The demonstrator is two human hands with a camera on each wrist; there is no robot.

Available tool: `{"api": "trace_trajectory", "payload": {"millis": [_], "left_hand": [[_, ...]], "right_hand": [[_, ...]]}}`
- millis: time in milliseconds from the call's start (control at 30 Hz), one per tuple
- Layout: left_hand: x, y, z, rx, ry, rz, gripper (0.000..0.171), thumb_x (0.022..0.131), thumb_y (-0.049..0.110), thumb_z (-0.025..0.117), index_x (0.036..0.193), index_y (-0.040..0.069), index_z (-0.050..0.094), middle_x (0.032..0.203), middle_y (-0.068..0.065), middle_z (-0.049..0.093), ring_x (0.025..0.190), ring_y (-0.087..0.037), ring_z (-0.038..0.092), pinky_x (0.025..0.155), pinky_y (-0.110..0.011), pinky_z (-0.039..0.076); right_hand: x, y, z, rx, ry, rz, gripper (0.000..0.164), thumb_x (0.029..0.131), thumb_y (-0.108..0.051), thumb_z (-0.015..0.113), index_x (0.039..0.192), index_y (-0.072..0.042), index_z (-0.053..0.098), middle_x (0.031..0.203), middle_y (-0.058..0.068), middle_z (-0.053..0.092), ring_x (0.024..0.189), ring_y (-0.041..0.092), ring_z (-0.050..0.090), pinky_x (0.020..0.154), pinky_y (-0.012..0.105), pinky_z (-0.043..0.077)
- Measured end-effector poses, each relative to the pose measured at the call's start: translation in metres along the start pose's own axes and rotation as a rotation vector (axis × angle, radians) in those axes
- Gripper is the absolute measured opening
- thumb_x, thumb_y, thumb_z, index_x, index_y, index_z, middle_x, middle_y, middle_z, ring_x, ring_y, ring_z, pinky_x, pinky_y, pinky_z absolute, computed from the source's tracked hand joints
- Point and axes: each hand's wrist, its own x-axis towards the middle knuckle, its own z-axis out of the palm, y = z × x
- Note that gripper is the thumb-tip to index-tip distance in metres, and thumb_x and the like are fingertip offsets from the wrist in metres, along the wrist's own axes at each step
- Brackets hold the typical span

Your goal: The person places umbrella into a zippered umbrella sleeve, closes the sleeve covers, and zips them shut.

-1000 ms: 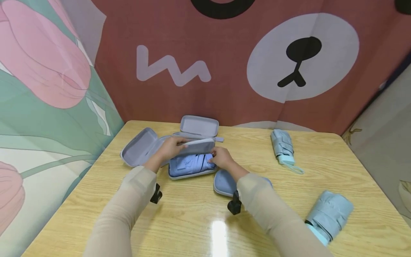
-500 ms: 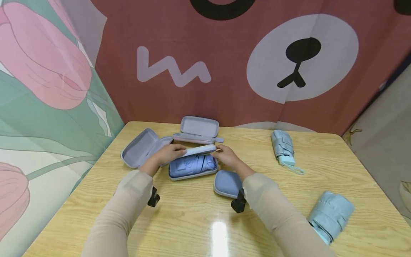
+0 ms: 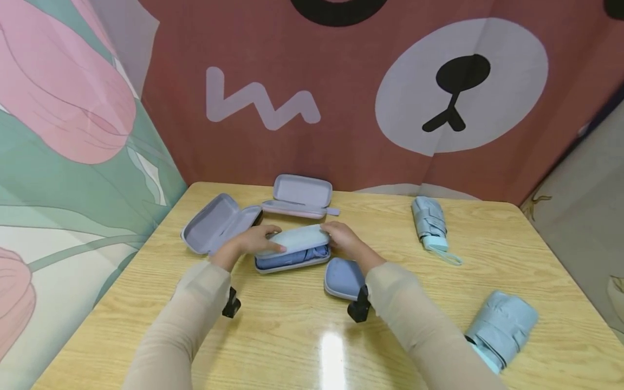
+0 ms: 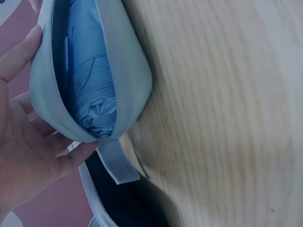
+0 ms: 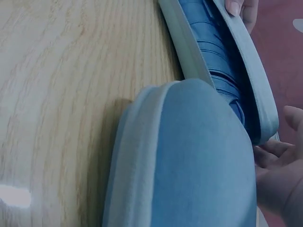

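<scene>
As the pale lid (image 3: 298,238) is tipping lower than a moment ago, it is covering more of the blue umbrella (image 3: 292,258), which is lying in a case (image 3: 295,267) near the middle of the frame. So the case is looking closer to being closed. The left hand (image 3: 253,240) is pinching the lid; the right hand (image 3: 343,237) is touching its right end, thumb apart.

"Any glare?"
"A white patch on the table (image 3: 273,336), this side of the grip; the head view is otherwise evenly bright."
"Wrist views?"
"Dimmer, soft, shadow edging the gripped case (image 4: 130,71)."
</scene>
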Motion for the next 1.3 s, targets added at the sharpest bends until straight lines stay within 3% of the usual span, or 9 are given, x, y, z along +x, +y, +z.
{"api": "trace_trajectory", "payload": {"millis": [100, 200, 367, 500, 633, 867, 1000, 1133, 1300], "left_hand": [[-0.001, 0.0, 0.002, 0.031, 0.024, 0.009, 0.074, 0.072, 0.041, 0.066, 0.132, 0.009, 0.036, 0.132, -0.009, 0.036, 0.119, -0.028, 0.032, 0.092, -0.044, 0.031], [-0.002, 0.0, 0.004, 0.074, 0.043, 0.029, 0.076, 0.07, 0.04, 0.068, 0.131, 0.008, 0.037, 0.131, -0.01, 0.037, 0.118, -0.029, 0.033, 0.092, -0.045, 0.031], [-0.004, -0.001, 0.01, 0.122, 0.088, 0.061, 0.075, 0.067, 0.035, 0.072, 0.128, 0.006, 0.041, 0.129, -0.01, 0.04, 0.118, -0.028, 0.034, 0.093, -0.042, 0.03], [-0.006, -0.003, 0.012, 0.163, 0.129, 0.102, 0.071, 0.065, 0.03, 0.074, 0.125, 0.006, 0.045, 0.126, -0.01, 0.043, 0.116, -0.028, 0.036, 0.093, -0.041, 0.031], [-0.008, -0.005, 0.012, 0.211, 0.154, 0.131, 0.067, 0.065, 0.026, 0.075, 0.123, 0.008, 0.048, 0.124, -0.009, 0.046, 0.116, -0.029, 0.036, 0.093, -0.042, 0.03], [-0.002, -0.006, 0.009, 0.265, 0.069, 0.201, 0.064, 0.065, 0.012, 0.075, 0.123, 0.008, 0.048, 0.126, -0.009, 0.044, 0.116, -0.026, 0.038, 0.092, -0.038, 0.033], [0.003, -0.002, 0.004, 0.314, -0.006, 0.239, 0.063, 0.065, 0.005, 0.074, 0.123, 0.006, 0.048, 0.126, -0.01, 0.043, 0.116, -0.026, 0.037, 0.092, -0.038, 0.033], [0.005, 0.002, 0.002, 0.308, -0.06, 0.236, 0.062, 0.065, 0.0, 0.073, 0.122, 0.007, 0.049, 0.127, -0.009, 0.041, 0.117, -0.026, 0.035, 0.092, -0.038, 0.032], [0.006, 0.004, 0.001, 0.301, -0.101, 0.235, 0.061, 0.065, 0.002, 0.074, 0.12, 0.01, 0.049, 0.127, -0.009, 0.037, 0.116, -0.027, 0.034, 0.092, -0.04, 0.032]], "right_hand": [[-0.039, -0.038, 0.013, -0.163, 0.039, 0.025, 0.048, 0.087, -0.029, 0.049, 0.126, -0.001, 0.041, 0.127, 0.014, 0.04, 0.116, 0.026, 0.036, 0.092, 0.04, 0.032], [-0.053, -0.051, 0.017, -0.244, 0.042, 0.017, 0.051, 0.086, -0.022, 0.051, 0.129, 0.002, 0.037, 0.13, 0.018, 0.036, 0.118, 0.03, 0.033, 0.094, 0.04, 0.03], [-0.057, -0.055, 0.019, -0.298, 0.042, 0.008, 0.044, 0.083, -0.017, 0.057, 0.12, 0.001, 0.044, 0.12, 0.016, 0.043, 0.109, 0.026, 0.04, 0.089, 0.036, 0.035], [-0.055, -0.053, 0.021, -0.326, 0.054, -0.02, 0.024, 0.08, -0.015, 0.061, 0.093, 0.0, 0.048, 0.091, 0.011, 0.046, 0.078, 0.02, 0.043, 0.065, 0.029, 0.038], [-0.054, -0.053, 0.024, -0.397, 0.073, -0.031, 0.026, 0.08, -0.017, 0.061, 0.074, -0.005, 0.039, 0.071, 0.006, 0.038, 0.06, 0.017, 0.033, 0.052, 0.025, 0.03], [-0.054, -0.053, 0.028, -0.61, 0.075, -0.101, 0.029, 0.087, -0.019, 0.051, 0.062, -0.008, 0.046, 0.059, 0.003, 0.042, 0.052, 0.014, 0.038, 0.049, 0.026, 0.034], [-0.01, -0.018, 0.028, -0.625, -0.043, -0.199, 0.013, 0.085, -0.009, 0.051, 0.078, -0.005, 0.061, 0.075, 0.004, 0.057, 0.068, 0.015, 0.051, 0.059, 0.026, 0.042], [0.058, 0.04, 0.023, -0.611, -0.196, -0.292, 0.033, 0.079, 0.002, 0.043, 0.1, -0.012, 0.064, 0.091, 0.002, 0.062, 0.084, 0.015, 0.056, 0.066, 0.027, 0.045], [0.109, 0.085, 0.021, -0.57, -0.298, -0.309, 0.051, 0.071, 0.006, 0.04, 0.108, -0.022, 0.061, 0.093, -0.005, 0.062, 0.086, 0.01, 0.056, 0.065, 0.025, 0.046]]}}
